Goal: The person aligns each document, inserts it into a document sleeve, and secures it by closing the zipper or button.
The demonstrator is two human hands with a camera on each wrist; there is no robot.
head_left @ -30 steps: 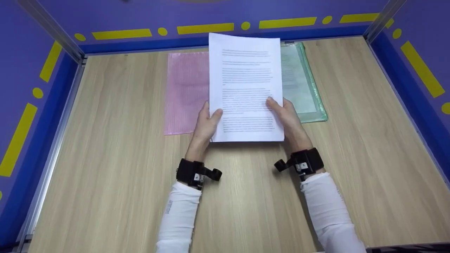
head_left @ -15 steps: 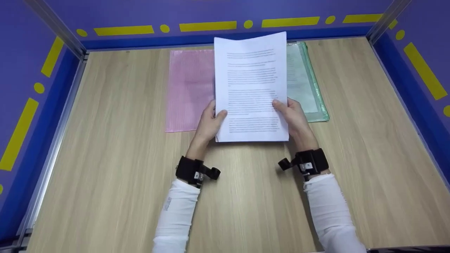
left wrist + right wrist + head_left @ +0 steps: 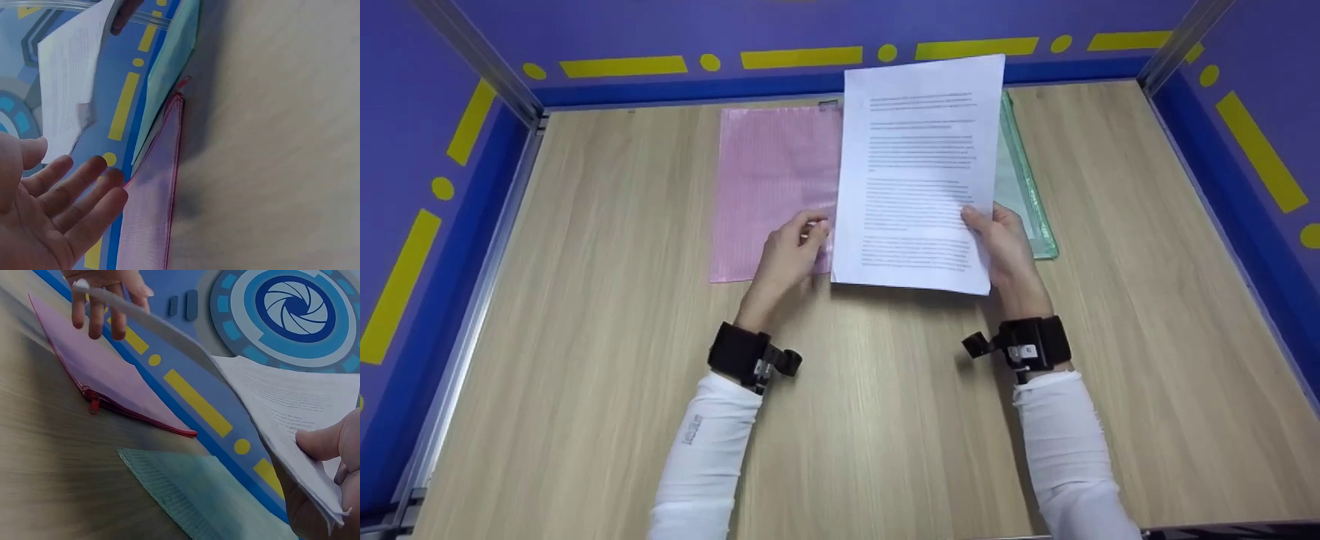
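Observation:
My right hand (image 3: pixel 1006 244) grips a stack of printed paper (image 3: pixel 919 180) by its right edge, thumb on top and fingers beneath. In the right wrist view the stack (image 3: pixel 292 399) is raised off the table and sags in a bend. My left hand (image 3: pixel 791 251) is just off the stack's left edge, its fingers relaxed and holding nothing, as the left wrist view of that hand (image 3: pixel 62 208) confirms. Beneath and left of the paper lies a pink zip pouch (image 3: pixel 769 180) with a red zipper. A green zip pouch (image 3: pixel 1030 195) lies to the right, mostly covered by the paper.
The pouches lie at the back of a wood-grain table (image 3: pixel 607 337). Blue panels with yellow marks (image 3: pixel 802 58) enclose its back and sides. Each wrist wears a black strap (image 3: pixel 739 352) with a small camera arm.
My left hand has let go of the stack and drawn back to the left. The stack, held in my right hand, has shifted right and tilted, uncovering more of the pink pouch.

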